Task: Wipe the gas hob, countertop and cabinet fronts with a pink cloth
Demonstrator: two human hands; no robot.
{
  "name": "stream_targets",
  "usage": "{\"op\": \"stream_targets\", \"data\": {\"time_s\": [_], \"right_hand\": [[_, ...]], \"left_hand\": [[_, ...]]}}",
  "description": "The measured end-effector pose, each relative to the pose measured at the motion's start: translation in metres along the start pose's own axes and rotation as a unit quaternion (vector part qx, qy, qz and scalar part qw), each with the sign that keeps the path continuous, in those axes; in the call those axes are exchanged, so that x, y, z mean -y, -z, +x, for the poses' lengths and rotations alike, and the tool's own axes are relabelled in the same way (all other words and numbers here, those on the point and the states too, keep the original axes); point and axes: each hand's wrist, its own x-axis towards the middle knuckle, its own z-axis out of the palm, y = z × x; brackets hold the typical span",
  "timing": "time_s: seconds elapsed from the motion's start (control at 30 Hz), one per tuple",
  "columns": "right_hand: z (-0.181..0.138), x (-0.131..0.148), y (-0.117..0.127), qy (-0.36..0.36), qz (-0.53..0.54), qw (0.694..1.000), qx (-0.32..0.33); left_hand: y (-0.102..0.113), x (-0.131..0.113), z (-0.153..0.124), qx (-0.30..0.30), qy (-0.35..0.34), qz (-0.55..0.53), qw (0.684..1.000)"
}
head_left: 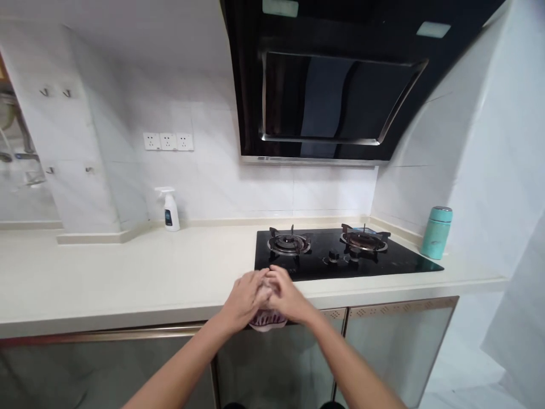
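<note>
My left hand (242, 298) and right hand (292, 296) clutch a cloth (268, 322) by the pale counter's front edge (170, 315). Roomy leftward, stove (315, 270) close ahead-right.

This is a kitchen; you can tell by the black gas stove (402, 262), which has two round burners (289, 244) and knobs (334, 257) to turn; a big black range hood (323, 102) hangs above it; the stove sits in a long, pale counter (128, 272), and cupboards (392, 346) are under that; shiny white tiles (213, 184) cover the wall, with three power sockets (168, 141) in a row; a white spray bottle (171, 215) stands near the wall, and a green flask (436, 236) stands beside the stove.
</note>
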Motion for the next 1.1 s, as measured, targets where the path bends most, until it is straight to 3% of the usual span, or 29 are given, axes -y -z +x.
{"op": "stream_targets", "data": {"time_s": [0.13,0.23,0.33,0.47,0.57,0.67,0.73,0.83,1.0,1.1], "right_hand": [[-0.015,-0.069,0.064,-0.078,-0.126,0.985,-0.088],[-0.021,-0.103,0.082,-0.159,-0.230,0.958,-0.057],[-0.021,-0.117,0.079,-0.189,-0.264,0.946,0.003],[-0.017,-0.122,0.079,-0.183,-0.258,0.949,0.010],[-0.019,-0.127,0.084,-0.187,-0.257,0.948,0.003],[-0.025,-0.140,0.084,-0.180,-0.268,0.946,0.016],[-0.030,-0.153,0.082,-0.169,-0.286,0.943,0.024],[-0.034,-0.166,0.077,-0.169,-0.303,0.938,0.018],[-0.036,-0.168,0.073,-0.162,-0.303,0.939,0.011],[-0.038,-0.171,0.072,-0.156,-0.295,0.943,0.001]], "left_hand": [[-0.002,-0.014,0.004,0.132,0.019,0.157,0.979],[0.001,-0.023,0.012,0.173,0.015,0.217,0.960],[-0.007,-0.038,0.023,0.178,-0.037,0.236,0.955],[-0.047,-0.078,0.040,0.148,-0.085,0.181,0.969],[-0.084,-0.112,0.052,0.128,-0.090,0.165,0.974],[-0.106,-0.122,0.056,0.109,-0.062,0.180,0.976],[-0.106,-0.111,0.047,0.092,-0.061,0.184,0.977],[-0.086,-0.072,0.015,0.083,-0.046,0.184,0.978],[-0.017,0.021,-0.049,0.085,0.063,0.186,0.977],[0.028,0.070,-0.083,0.068,0.117,0.240,0.961]]}}
